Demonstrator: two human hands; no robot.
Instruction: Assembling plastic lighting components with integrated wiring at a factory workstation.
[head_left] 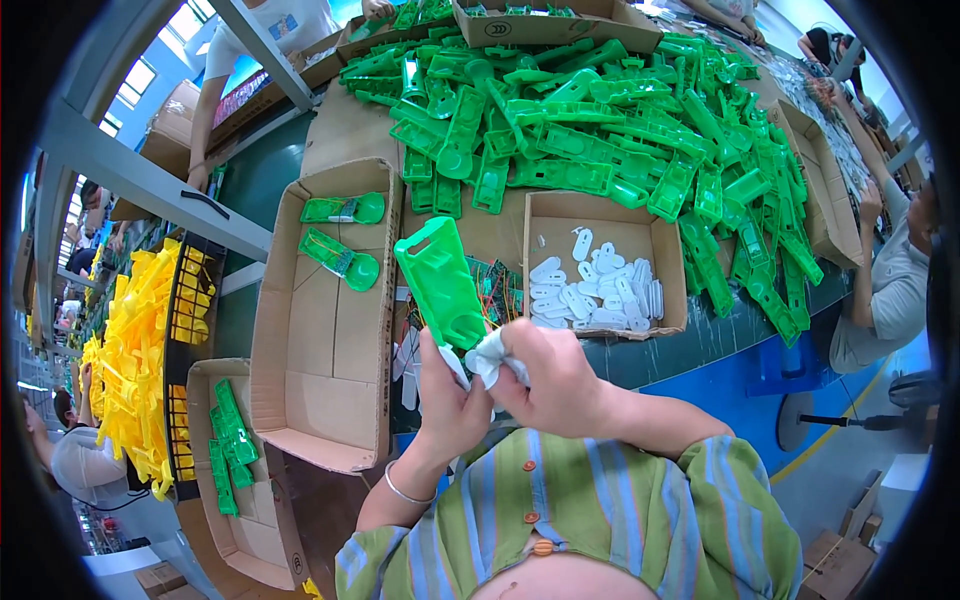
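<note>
My left hand (pixel 448 405) is wrapped round the lower end of a green plastic housing (pixel 438 280), a long hollow shell tilted with its open side facing me. Against that same end my right hand (pixel 550 375) is closed in a pinch, its fingertips covered in something white. What the pinch holds, if anything, is hidden. Thin wires show beside the fingers. Just behind the housing lie green circuit boards (pixel 497 285) with coloured wires. A shallow cardboard box (pixel 535 215) of small white oval plastic pieces (pixel 605 290) stands to the right of them.
A big heap of green housings (pixel 590 130) covers the far table. On the left, a cardboard tray (pixel 325 400) holds two green housings with boards, and a lower box (pixel 265 540) holds more green parts. Yellow parts (pixel 135 370) fill a black crate. Other people work around the tables.
</note>
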